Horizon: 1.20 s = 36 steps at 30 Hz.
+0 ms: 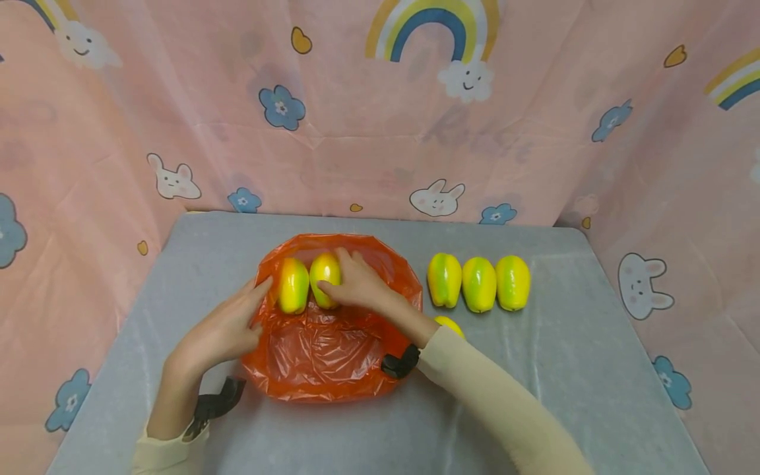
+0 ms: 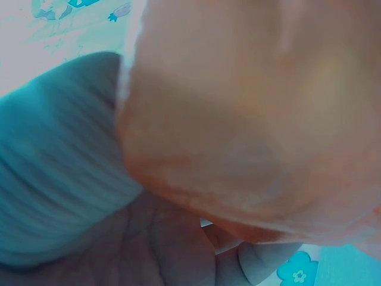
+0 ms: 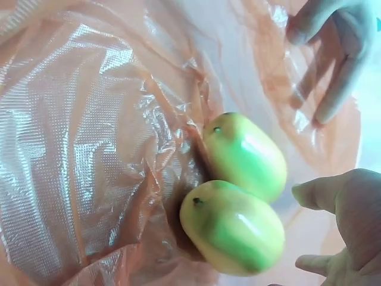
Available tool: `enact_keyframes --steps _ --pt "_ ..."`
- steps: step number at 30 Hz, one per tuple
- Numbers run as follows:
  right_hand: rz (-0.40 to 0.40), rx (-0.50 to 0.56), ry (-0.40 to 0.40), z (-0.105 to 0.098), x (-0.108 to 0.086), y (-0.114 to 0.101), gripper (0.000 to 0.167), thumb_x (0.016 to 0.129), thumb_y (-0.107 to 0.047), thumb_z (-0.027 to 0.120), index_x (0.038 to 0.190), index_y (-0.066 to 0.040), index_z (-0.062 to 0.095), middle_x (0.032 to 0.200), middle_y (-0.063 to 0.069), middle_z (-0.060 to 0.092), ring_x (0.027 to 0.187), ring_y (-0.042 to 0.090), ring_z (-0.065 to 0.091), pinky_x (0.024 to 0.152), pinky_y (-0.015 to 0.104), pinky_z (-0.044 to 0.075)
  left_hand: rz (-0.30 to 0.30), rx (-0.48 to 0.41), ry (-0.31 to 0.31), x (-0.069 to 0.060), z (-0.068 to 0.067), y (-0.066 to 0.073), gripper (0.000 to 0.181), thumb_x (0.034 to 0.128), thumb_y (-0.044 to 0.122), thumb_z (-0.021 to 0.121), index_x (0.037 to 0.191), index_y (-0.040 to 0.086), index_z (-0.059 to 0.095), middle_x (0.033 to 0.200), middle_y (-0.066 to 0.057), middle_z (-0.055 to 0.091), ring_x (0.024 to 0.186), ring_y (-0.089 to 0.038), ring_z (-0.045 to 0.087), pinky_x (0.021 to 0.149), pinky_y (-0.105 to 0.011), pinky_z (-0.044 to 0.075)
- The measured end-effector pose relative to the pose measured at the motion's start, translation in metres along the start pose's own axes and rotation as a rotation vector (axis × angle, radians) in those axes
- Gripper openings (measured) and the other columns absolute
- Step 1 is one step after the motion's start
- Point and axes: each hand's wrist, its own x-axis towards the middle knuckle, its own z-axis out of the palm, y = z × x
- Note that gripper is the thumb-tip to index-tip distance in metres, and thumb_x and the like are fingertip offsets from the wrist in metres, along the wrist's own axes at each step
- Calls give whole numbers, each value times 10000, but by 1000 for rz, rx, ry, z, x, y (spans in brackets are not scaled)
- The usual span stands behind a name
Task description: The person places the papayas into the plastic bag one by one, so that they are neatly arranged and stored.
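An orange-red plastic bag (image 1: 323, 389) lies spread wide on the table, its mouth facing up. Inside, two glossy yellow-green mangoes, a left one (image 1: 293, 285) and a right one (image 1: 324, 280), lie side by side. My right hand (image 1: 356, 280) is over the right mango, thumb and fingers spread around it; the right wrist view shows the fingertips (image 3: 306, 193) a little apart from the fruit. At the bag's left rim, my left hand (image 1: 228, 323) rests with spread fingers against the plastic. The bag film (image 2: 250, 119) hides much of that hand in the left wrist view.
Right of the bag, three more mangoes stand in a row: one (image 1: 444, 280), another (image 1: 479, 284) and a last one (image 1: 513, 283). A further mango (image 1: 449, 324) is partly hidden by my right forearm. Pink patterned cloth (image 1: 356, 152) hangs behind the grey-covered table (image 1: 570, 369).
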Motion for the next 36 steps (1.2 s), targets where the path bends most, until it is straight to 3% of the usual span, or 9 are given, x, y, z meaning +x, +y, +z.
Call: enact_keyframes --steps 13,21,28,36 --pt "-64 4 -8 -14 -30 5 760 1006 -400 690 1624 -107 359 1651 206 387 1457 364 515 1210 559 466 2 1 -9 -2 -2 -2 859 862 -92 641 1640 -57 278 1720 -296 256 1515 -522 386 1154 -686 423" --pt "-79 3 31 -24 -48 5 741 998 -415 695 1616 -142 392 1661 152 387 1502 359 466 1218 599 444 -9 -2 -13 -2 -2 -2 842 879 -81 625 1644 -49 274 1726 -280 257 1528 -518 372 1158 -682 424" --pt "-115 18 62 -33 -66 9 704 990 -434 702 1600 -200 437 1653 99 402 1450 362 526 1186 630 465 2 5 -7 0 -1 -2 857 861 -85 640 1639 -56 283 1716 -295 269 1522 -530 371 1158 -692 415" --pt "-152 44 93 -43 -87 19 664 994 -427 695 1569 -176 477 1624 76 461 1480 321 498 1185 616 473 -13 2 -13 0 -2 -1 855 864 -91 630 1641 -57 275 1722 -297 250 1522 -524 376 1151 -683 429"
